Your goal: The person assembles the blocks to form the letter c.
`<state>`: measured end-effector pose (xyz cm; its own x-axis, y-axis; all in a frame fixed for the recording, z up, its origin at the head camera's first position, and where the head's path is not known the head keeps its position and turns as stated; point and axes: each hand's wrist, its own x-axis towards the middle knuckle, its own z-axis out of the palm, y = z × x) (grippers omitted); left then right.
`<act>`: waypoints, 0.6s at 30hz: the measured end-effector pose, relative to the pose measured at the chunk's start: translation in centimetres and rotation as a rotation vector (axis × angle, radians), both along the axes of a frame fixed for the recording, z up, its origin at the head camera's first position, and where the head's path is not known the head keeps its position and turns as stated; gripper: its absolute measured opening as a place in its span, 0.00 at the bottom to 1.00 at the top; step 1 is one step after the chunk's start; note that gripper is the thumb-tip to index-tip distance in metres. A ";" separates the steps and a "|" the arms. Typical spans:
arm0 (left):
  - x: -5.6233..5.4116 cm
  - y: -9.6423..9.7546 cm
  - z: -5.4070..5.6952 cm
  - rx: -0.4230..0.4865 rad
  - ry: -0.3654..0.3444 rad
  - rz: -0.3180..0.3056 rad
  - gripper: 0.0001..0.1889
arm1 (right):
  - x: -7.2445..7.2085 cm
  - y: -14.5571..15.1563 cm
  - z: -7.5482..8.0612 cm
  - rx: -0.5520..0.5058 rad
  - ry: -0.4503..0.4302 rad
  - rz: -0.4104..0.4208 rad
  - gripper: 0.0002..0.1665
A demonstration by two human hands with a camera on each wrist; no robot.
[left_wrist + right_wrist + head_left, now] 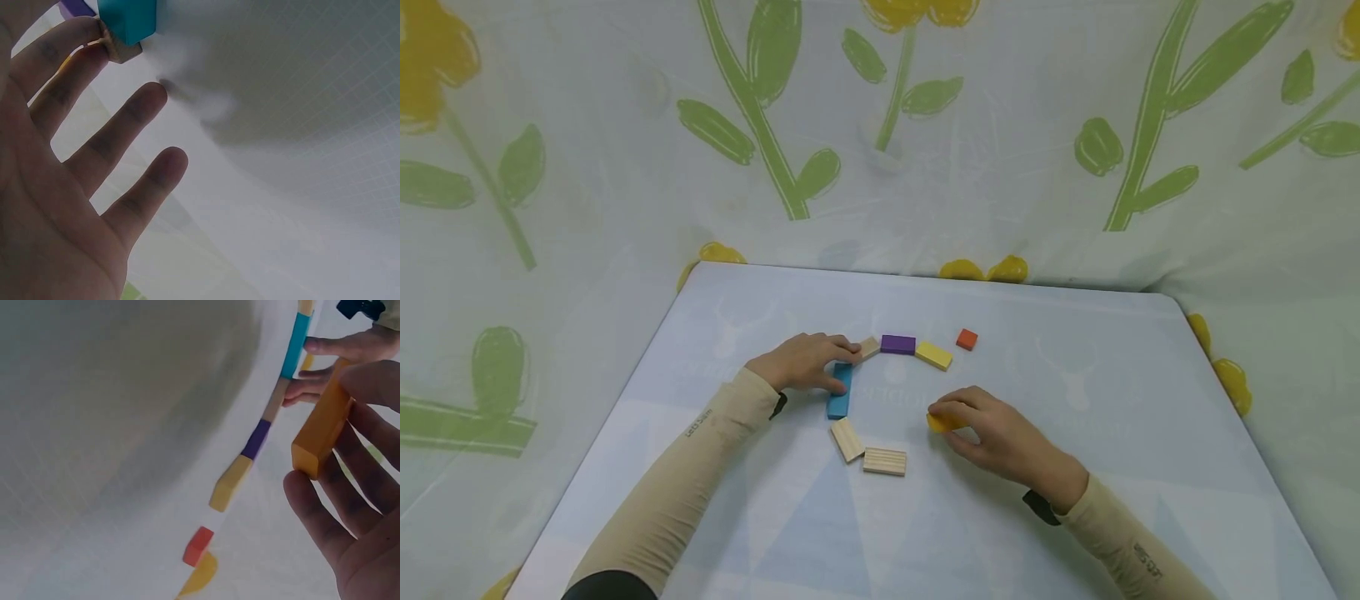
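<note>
My left hand is over the left side of a curved line of wooden blocks. Its fingertips touch a plain wood block, while its thumb lies at a blue block. In the left wrist view the other fingers stretch out, spread apart. My right hand pinches an orange block between thumb and fingers, held above the table right of the line. Past the plain block, the line continues with a purple block and a yellow block.
A small red-orange block lies apart, beyond the yellow one. Nearer me, two plain wood blocks, one slanted and one level, extend the curve below the blue block. A flower-printed curtain hangs behind the white table.
</note>
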<state>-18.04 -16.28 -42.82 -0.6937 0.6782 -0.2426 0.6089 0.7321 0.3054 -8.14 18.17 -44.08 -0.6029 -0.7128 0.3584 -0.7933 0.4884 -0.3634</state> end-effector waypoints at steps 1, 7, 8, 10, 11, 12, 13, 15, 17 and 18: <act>0.0 0.0 0.0 0.002 -0.002 0.001 0.31 | 0.0 0.0 -0.2 0.007 -0.007 0.008 0.25; 0.0 0.1 0.1 0.000 -0.007 0.001 0.31 | 0.2 -0.3 -0.8 0.064 -0.056 0.004 0.24; 0.0 0.1 0.1 -0.001 -0.007 0.001 0.31 | 0.2 -0.3 -0.9 0.075 -0.061 0.001 0.24; 0.0 0.2 0.2 -0.002 -0.010 0.002 0.31 | 0.3 -0.4 -1.0 0.084 -0.077 0.002 0.23; 0.0 0.2 0.2 -0.004 -0.009 0.003 0.31 | 0.3 -0.4 -1.0 0.089 -0.087 0.003 0.23; 0.0 0.2 0.2 -0.005 -0.008 0.004 0.31 | 0.4 -0.5 -1.1 0.090 -0.095 0.005 0.23; 0.0 0.2 0.2 -0.006 -0.007 0.005 0.31 | 0.4 -0.5 -1.1 0.094 -0.103 0.004 0.23; 0.0 0.2 0.3 -0.007 -0.006 0.007 0.31 | 0.4 -0.6 -1.2 0.101 -0.122 0.007 0.22; 0.0 0.1 0.3 -0.007 -0.005 0.006 0.31 | 0.5 -0.8 -1.2 0.112 -0.141 0.006 0.21; 0.0 0.1 0.3 -0.005 -0.007 0.006 0.31 | 0.5 -0.8 -1.2 0.118 -0.150 0.005 0.21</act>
